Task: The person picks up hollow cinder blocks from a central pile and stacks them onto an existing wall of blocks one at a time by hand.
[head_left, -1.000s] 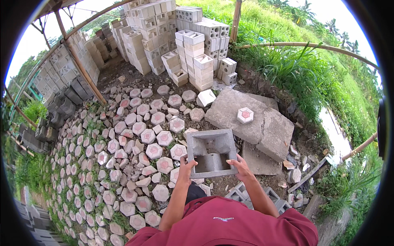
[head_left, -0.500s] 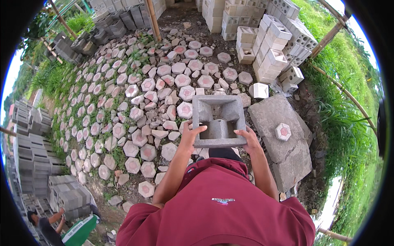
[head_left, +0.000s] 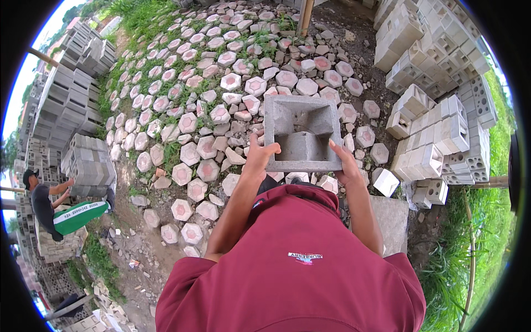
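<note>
Between my two hands I hold a grey concrete block (head_left: pixel 303 165) in front of my body, above the stone-paved ground. It is square-framed, with a hollow inside and a curved raised part in the middle. My left hand (head_left: pixel 259 157) is closed on its left side, the thumb lying over the near left edge. On the opposite side my right hand (head_left: pixel 347 165) grips the right edge, thumb on top. The fingers under the block are mostly hidden.
Hexagonal paving stones (head_left: pixel 255 86) and loose rubble cover the ground ahead. Pale blocks (head_left: pixel 426 160) stand stacked at the right, beside tall grass (head_left: pixel 487 238). Grey block stacks (head_left: pixel 69 105) line the left, where another person (head_left: pixel 47 202) handles a pile. A concrete slab (head_left: pixel 390 221) lies near my right arm.
My view has turned to the right, so the right-hand stacks sit closer and the other person shows more fully. The block stays in both hands and appears slightly higher.
</note>
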The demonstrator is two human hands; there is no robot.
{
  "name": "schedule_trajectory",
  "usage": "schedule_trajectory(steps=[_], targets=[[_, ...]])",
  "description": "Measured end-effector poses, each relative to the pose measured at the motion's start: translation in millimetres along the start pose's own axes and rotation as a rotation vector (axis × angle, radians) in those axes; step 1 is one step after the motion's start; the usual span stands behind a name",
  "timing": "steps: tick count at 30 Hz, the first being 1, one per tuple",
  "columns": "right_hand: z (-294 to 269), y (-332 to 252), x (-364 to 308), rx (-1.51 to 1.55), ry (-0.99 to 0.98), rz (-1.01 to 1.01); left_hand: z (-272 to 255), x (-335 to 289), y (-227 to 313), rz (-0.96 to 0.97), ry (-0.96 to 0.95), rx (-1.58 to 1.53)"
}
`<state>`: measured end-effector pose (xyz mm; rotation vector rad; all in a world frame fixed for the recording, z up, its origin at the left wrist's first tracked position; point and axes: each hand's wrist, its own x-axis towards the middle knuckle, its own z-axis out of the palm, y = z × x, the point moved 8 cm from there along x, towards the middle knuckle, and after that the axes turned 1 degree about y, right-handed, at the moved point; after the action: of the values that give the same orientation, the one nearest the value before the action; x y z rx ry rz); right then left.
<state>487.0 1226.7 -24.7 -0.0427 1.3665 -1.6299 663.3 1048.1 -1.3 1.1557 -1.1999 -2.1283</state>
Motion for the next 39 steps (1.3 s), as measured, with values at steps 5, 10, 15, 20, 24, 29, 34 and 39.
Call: schedule_trajectory(steps=[5,10,15,20,24,29,34,39], targets=[[16.2,-33.5,74.3,-0.008,-0.074,0.097,-1.0,52.9,3.5,0.021,0.108,-0.096],[43.7,-51.7,147.1,-0.226,-0.192,0.101,-12.9,109.9,18.0,-0.046,0.193,-0.161],[103.9,-77.1,223.9,-0.243,-0.122,0.124,-48.6,206.2,53.0,-0.042,0.192,-0.177],[188.5,-109.1,306.6,-0.262,-0.118,0.146,-91.4,282.8,133.9,-0.007,0.230,-0.160],[257.3,-133.6,349.2,-0.265,-0.192,0.124,-123.4,322.0,198.4,0.052,0.243,-0.167],[334.6,-173.3,395.0,-0.145,-0.166,0.155,-145.9,374.4,263.1,-0.007,0.219,-0.135],[363.3,-199.8,462.7,-0.163,-0.264,0.085,-150.8,435.7,302.7,-0.032,0.211,-0.230],[387.2,-219.8,535.8,-0.205,-0.221,0.053,-160.5,512.5,332.6,0.008,0.222,-0.162]])
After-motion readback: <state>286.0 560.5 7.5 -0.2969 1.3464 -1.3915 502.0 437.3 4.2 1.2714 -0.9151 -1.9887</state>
